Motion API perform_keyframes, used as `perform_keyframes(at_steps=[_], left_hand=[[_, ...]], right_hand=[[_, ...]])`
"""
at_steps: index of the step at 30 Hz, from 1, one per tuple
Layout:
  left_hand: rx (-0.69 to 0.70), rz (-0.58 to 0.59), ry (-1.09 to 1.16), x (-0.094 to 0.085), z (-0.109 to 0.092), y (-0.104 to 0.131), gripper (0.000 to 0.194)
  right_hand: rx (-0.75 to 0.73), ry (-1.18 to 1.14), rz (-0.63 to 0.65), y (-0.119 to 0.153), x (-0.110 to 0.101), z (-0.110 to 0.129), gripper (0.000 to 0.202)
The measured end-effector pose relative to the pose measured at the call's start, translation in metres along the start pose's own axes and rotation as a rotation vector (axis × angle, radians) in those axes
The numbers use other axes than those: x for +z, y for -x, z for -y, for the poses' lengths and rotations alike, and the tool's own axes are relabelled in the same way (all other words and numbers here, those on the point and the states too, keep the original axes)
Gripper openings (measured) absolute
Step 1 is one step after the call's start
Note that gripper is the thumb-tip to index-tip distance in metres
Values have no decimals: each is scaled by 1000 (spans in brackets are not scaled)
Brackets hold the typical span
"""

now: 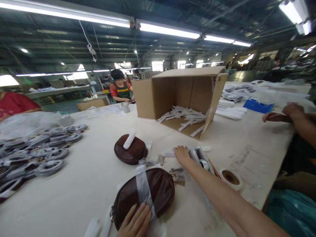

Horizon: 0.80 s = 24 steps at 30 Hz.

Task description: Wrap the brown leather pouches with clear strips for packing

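Note:
My left hand (pixel 137 221) lies with fingers outstretched on a dark brown oval bag (pixel 160 189), pressing a translucent wrap strip (pixel 143 184) that crosses it. Metal rings show at the bag's ends. My right hand (pixel 182 155) reaches forward beside a grey tape dispenser (pixel 201 158), its fingers slightly bent and apart over a white strip (pixel 169 153); the fingertips' undersides are hidden. Farther off, a second brown bag (pixel 137 149) lies flat with a rolled white piece (pixel 129 139) on top.
An open cardboard box (pixel 145 102) on its side holds several white strips. Coiled grey-wrapped straps (pixel 51 153) are heaped at left. A tape roll (pixel 230 177) lies right of the dispenser. A blue dispenser (pixel 258 106) and a co-worker's hands (pixel 283 113) are at right; another person (pixel 120 90) works opposite.

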<state>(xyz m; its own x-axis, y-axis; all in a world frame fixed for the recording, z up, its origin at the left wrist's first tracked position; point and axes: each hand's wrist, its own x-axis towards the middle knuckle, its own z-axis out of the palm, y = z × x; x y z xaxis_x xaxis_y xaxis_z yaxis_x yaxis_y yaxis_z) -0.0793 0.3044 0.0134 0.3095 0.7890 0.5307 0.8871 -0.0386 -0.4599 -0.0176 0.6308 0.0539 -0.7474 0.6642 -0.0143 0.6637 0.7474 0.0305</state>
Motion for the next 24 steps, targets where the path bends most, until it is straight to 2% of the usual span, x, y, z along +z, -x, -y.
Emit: perform_keyframes(at_steps=[3, 6, 9, 13, 15, 17, 19, 24], left_hand=[[-28, 45, 20, 0, -4, 5, 36], [-69, 26, 58, 5, -8, 10, 41], [-88, 5, 103, 7, -9, 11, 44], [-119, 45, 115, -2, -8, 3, 44], [-121, 45, 114, -6, -8, 1, 43], [-117, 47, 102, -6, -7, 1, 43], [-107, 53, 84, -3, -6, 4, 44], [-72, -35, 54, 2, -4, 5, 42]], right_hand=[[-43, -14, -12, 5, 5, -3, 18], [-95, -89, -40, 9, -5, -4, 10], [-130, -233, -142, 15, -34, 2, 8], [-144, -503, -370, 41, -85, 7, 13], [-128, -788, -416, 61, -101, 4, 20], [-100, -1212, -365, 81, -104, -2, 31], [-57, -1551, -263, 98, -97, -9, 39], [52, -1771, -94, 123, -71, -21, 46]])
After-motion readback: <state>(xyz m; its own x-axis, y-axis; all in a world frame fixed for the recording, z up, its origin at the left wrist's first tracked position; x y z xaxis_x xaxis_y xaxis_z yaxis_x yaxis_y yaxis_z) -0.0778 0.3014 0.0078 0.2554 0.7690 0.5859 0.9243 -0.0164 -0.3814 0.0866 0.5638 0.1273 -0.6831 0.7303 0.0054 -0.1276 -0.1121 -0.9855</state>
